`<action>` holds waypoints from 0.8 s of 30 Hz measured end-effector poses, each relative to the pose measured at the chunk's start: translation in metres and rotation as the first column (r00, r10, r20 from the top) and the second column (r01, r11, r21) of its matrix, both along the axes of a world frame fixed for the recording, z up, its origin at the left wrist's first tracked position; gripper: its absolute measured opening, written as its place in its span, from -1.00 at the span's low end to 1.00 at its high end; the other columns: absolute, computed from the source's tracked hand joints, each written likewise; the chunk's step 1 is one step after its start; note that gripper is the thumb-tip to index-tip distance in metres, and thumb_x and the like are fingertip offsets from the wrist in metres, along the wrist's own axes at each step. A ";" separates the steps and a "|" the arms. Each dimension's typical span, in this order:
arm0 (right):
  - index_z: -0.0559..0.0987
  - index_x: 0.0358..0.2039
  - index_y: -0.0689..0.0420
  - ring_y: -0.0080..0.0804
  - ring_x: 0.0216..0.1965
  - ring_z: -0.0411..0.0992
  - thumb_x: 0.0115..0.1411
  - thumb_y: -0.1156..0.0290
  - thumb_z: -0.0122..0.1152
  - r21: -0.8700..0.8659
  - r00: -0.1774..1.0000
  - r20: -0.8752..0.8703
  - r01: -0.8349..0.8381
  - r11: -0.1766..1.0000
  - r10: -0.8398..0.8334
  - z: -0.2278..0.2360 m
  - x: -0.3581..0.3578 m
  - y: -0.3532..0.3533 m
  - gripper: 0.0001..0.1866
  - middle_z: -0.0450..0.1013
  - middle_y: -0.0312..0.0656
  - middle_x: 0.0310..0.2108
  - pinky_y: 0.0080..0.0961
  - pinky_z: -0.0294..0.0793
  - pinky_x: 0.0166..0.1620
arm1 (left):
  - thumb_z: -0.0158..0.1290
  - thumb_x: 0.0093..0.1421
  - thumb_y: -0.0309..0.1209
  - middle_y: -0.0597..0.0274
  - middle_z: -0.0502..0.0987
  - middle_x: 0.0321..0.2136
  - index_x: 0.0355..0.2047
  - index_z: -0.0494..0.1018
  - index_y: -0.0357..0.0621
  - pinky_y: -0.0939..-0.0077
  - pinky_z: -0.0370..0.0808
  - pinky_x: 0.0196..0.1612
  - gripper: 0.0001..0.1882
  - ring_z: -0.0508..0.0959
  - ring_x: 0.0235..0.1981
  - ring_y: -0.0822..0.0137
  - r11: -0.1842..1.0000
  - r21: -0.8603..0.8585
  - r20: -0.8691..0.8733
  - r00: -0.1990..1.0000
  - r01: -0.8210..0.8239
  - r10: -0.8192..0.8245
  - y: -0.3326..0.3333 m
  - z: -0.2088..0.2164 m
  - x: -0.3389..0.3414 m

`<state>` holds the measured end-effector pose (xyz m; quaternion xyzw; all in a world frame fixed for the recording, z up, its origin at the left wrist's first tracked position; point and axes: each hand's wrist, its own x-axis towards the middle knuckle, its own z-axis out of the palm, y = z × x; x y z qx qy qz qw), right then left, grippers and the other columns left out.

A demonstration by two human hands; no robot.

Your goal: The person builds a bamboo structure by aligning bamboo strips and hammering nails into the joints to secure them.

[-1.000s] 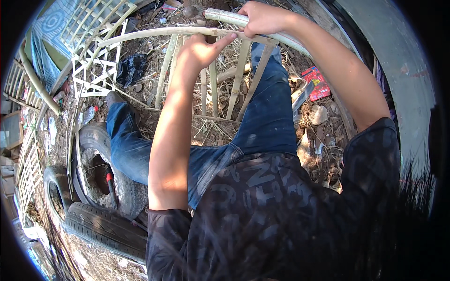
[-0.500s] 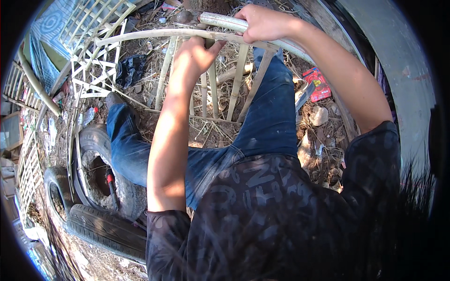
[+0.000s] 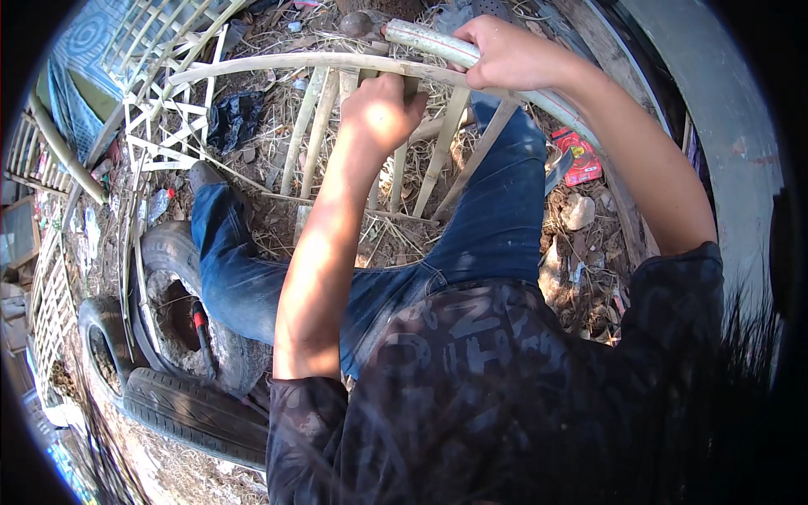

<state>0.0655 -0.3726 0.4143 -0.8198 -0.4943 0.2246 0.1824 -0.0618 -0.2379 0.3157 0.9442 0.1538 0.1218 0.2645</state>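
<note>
A bamboo frame stands between my legs, with a curved top rail (image 3: 278,61) and several upright slats (image 3: 443,147) running down to a thin lower strip. My left hand (image 3: 380,114) is closed at the top of the slats, just under the rail. Its fingertips are hidden behind the frame. In my right hand (image 3: 515,55) is a pale round pole (image 3: 417,38) with a thin reddish line along it. The fingers wrap round the pole, which slants across the rail's right end. Its near part passes under my right forearm.
Old tyres (image 3: 189,412) lie at left, with a red-handled tool (image 3: 202,330) in one. Woven bamboo lattice (image 3: 168,126) and a black plastic bag (image 3: 236,120) are at far left. A red packet (image 3: 577,158) and a stone (image 3: 578,212) lie right of my leg. A grey-green surface (image 3: 715,126) borders the right.
Both hands have shifted a little to the right, and the pole has moved right with my right hand. The frame's slats have shifted slightly. Both hands remain closed.
</note>
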 end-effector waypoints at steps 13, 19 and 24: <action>0.57 -0.21 0.28 -0.41 -0.44 0.49 -0.08 0.52 0.22 -0.039 0.984 -0.148 0.093 0.995 -0.098 -0.006 -0.006 -0.024 -0.66 0.52 -0.11 -0.48 -0.45 0.43 -0.31 | -0.23 0.36 -0.31 0.08 0.57 -0.25 -0.07 0.43 -0.36 0.36 0.38 0.04 -0.63 0.53 -0.13 0.29 0.469 -0.737 0.429 0.874 0.486 -0.231 0.000 -0.032 -0.022; 0.56 -0.24 0.31 -0.50 -0.50 0.47 -0.12 0.58 0.15 0.036 0.946 -0.306 0.126 0.991 -0.109 -0.006 -0.018 -0.037 -0.66 0.50 -0.14 -0.52 -0.50 0.42 -0.38 | -0.16 0.35 -0.38 0.19 0.57 -0.42 -0.27 0.49 -0.31 0.39 0.43 -0.13 -0.73 0.53 -0.31 0.35 0.514 -0.687 0.518 0.842 0.514 -0.150 -0.012 -0.033 -0.028; 0.56 -0.27 0.33 -0.53 -0.53 0.42 -0.12 0.58 0.15 0.063 0.931 -0.353 0.125 0.990 -0.095 -0.002 -0.021 -0.041 -0.68 0.46 -0.18 -0.58 -0.50 0.40 -0.41 | -0.22 0.37 -0.37 0.18 0.61 -0.41 -0.26 0.51 -0.35 0.45 0.43 -0.18 -0.66 0.53 -0.32 0.40 0.597 -0.650 0.448 0.872 0.470 -0.198 -0.010 -0.029 -0.026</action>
